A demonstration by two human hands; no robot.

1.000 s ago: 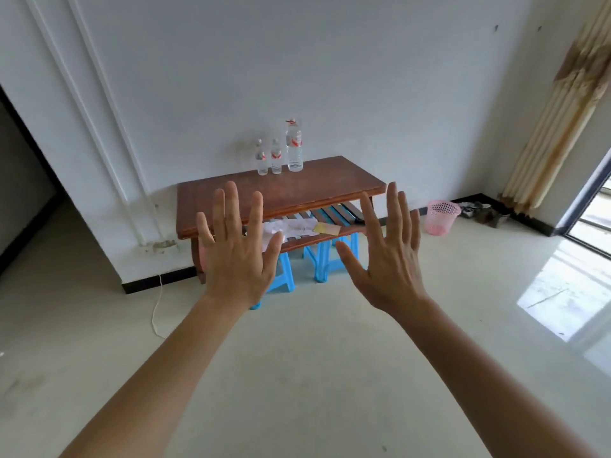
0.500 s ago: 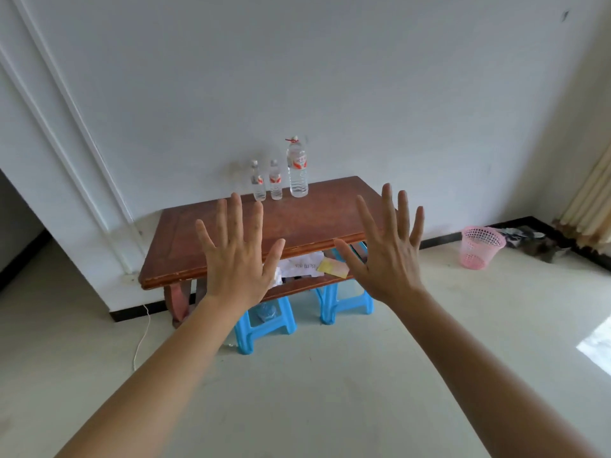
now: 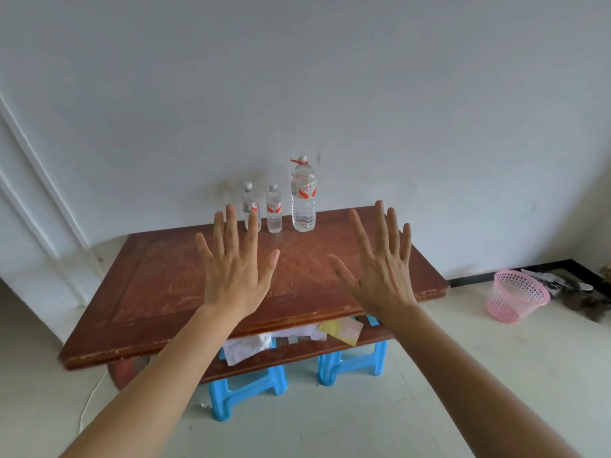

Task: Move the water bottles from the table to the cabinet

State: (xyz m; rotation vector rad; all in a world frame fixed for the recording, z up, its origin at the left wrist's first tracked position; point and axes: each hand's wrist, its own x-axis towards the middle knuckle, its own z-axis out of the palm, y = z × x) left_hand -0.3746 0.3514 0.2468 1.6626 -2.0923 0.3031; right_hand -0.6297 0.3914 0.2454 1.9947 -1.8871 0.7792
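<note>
With both hands empty, fingers [image 3: 228, 223] spread, three upright water bottles [image 3: 303, 196] stand beyond them at desk [image 3: 158, 292] rear; left hand [image 3: 233, 272] nearer.

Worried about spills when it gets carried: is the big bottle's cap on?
On. The big bottle stands upright at the table's back edge with a white cap and red ring atop its neck.

Worn reddish-brown wooden table [image 3: 158, 292]: scuffed, dull finish. Three clear plastic water bottles [image 3: 303, 203], glossy. Pink perforated plastic basket [image 3: 514, 297]. Blue moulded plastic stools [image 3: 244, 390], smooth. Crumpled white paper [image 3: 244, 348].
</note>
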